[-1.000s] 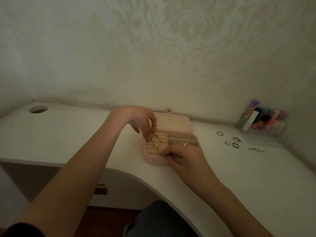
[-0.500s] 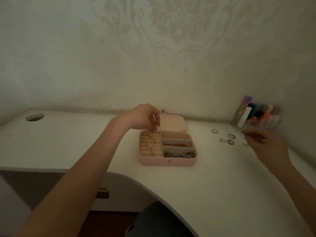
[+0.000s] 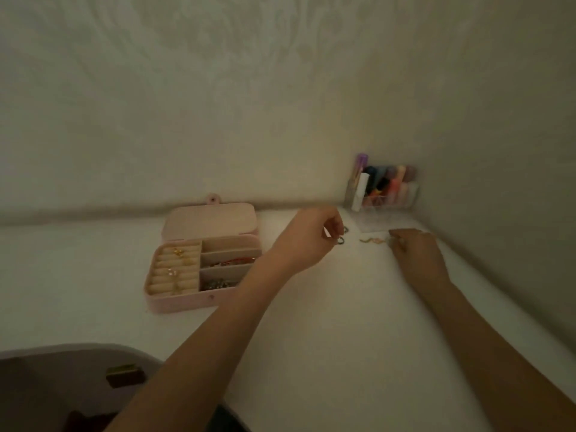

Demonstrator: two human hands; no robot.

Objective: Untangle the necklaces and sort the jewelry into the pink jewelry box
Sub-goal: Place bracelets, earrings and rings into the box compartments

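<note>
The pink box (image 3: pixel 199 302) lies open, lid back. Right of it, the left hand (image 3: pixel 307 236) pinches a dark ring (image 3: pixel 339 241); the right hand's (image 3: pixel 416 249) grip is too blurred to tell.

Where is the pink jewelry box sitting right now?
Head view: the open pink jewelry box sits left of centre on the white desk, near the wall, left of the left hand.

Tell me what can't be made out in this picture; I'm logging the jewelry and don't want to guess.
- Small dark ring at the left hand: head view, blurred; pinched or only touched, unclear.
- Right hand: motion blur hides its fingertips and any hold.
- Wavy gold piece on the white desk: too small to identify.
- Open pink jewelry box: the left forearm covers its right-hand edge; contents dim.
</note>
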